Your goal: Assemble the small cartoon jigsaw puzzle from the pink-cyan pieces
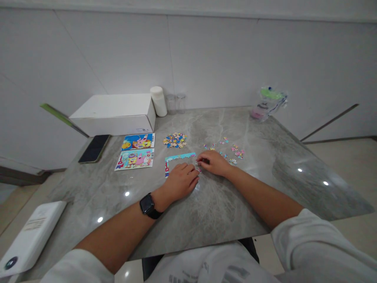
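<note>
A partly joined jigsaw puzzle (pixel 180 156) lies on the grey marbled table, its light-blue top edge and left corner showing. My left hand (pixel 182 181) rests over its lower part, fingers laid out across it, hiding what is underneath. At the puzzle's right edge, my right hand (pixel 214 162) pinches a small puzzle piece, mostly covered by the fingertips. Loose puzzle pieces (pixel 235 148) are scattered just beyond and to the right of that hand. A heaped pile of puzzle pieces (pixel 174 140) sits behind the puzzle. Two cartoon picture cards (pixel 134 158) lie to its left.
Along the back stand a white box (pixel 113 114), a white bottle (pixel 158 101) and two clear glasses (pixel 180 104). A phone (pixel 94 149) lies at left, a white package (pixel 32 237) at the near left edge. At back right is a plastic bag (pixel 268 104).
</note>
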### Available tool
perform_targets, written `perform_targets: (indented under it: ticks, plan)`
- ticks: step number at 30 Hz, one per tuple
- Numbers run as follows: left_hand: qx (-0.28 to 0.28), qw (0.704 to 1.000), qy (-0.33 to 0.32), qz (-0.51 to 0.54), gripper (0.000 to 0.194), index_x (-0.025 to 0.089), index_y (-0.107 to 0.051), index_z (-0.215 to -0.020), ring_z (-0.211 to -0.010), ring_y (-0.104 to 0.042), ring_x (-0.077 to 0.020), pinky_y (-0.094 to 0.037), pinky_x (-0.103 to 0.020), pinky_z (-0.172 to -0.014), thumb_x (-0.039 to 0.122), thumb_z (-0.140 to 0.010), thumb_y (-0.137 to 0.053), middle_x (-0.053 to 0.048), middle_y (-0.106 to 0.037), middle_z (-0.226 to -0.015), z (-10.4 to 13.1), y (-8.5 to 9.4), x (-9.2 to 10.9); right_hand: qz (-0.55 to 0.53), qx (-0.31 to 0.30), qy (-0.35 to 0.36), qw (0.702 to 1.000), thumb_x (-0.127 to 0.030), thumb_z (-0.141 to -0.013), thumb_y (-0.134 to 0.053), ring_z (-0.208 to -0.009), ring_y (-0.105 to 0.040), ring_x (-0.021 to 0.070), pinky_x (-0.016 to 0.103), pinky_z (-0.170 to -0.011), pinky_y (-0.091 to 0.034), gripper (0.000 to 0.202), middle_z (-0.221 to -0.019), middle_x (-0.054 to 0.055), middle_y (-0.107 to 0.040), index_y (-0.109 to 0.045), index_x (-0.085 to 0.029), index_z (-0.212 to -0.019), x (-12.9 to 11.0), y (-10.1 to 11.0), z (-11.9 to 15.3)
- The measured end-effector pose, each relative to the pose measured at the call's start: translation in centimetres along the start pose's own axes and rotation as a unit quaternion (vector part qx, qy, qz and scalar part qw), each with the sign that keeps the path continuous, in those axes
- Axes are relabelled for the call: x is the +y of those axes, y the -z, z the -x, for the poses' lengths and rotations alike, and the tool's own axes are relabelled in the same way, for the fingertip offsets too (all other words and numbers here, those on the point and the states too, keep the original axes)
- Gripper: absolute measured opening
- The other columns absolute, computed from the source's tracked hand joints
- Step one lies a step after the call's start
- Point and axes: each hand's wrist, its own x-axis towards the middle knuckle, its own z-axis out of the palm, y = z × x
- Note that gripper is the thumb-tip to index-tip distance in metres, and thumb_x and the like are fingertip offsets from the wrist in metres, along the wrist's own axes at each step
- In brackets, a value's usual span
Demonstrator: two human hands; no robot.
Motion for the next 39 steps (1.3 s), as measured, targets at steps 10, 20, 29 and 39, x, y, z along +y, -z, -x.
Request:
perform_targets:
  ticks: [10,20,29,39]
  plan:
    - [-0.01,1.0,0.009,0.004,0.028,0.021,-0.073,-0.12,-0.101,-0.061,-0.0256,-0.048,-0.042,-0.087,0.034,-0.107,-0.053,-0.011,-0.07,-0.111,0.0,0.37,0.04,-0.005,-0.03,0.005,1.0,-0.02,-0.093,-0.067,-0.079,-0.066,0.0177,0.031,-0.081,-0.046,0.009,-0.085,0.002,-0.075,-0.075,-0.023,-0.094,-0.01,0.53,0.05]
    - [-0.046,0.998,0.03,-0.008,0.032,0.025,-0.072,-0.13,-0.104,-0.062,-0.0266,-0.049,-0.044,-0.088,0.039,-0.106,-0.057,-0.01,-0.069,-0.116,0.05,0.45,0.36,-0.021,-0.04,0.004,0.999,-0.017,-0.09,-0.073,-0.075,-0.067,0.0164,0.029,-0.078,-0.044,0.008,-0.081,0.0,-0.076,-0.078,-0.022,-0.094,0.42,0.08,0.08]
    - [-0.054,0.998,0.029,-0.006,0.031,0.024,-0.073,-0.127,-0.106,-0.062,-0.0276,-0.049,-0.045,-0.09,0.04,-0.105,-0.058,-0.011,-0.069,-0.12,-0.02,0.52,0.34,0.019,-0.033,0.022,0.999,-0.017,-0.089,-0.074,-0.079,-0.068,0.0177,0.031,-0.081,-0.042,0.007,-0.083,0.001,-0.077,-0.077,-0.022,-0.093,0.39,-0.17,0.12]
    - [-0.061,0.998,0.013,-0.006,0.033,0.022,-0.071,-0.129,-0.113,-0.059,-0.0289,-0.048,-0.047,-0.092,0.041,-0.106,-0.057,-0.01,-0.069,-0.135,0.01,0.21,0.2,0.051,-0.004,0.008,0.999,-0.016,-0.092,-0.069,-0.09,-0.067,0.0202,0.034,-0.088,-0.043,0.016,-0.095,0.004,-0.075,-0.077,-0.023,-0.103,0.67,0.34,0.31]
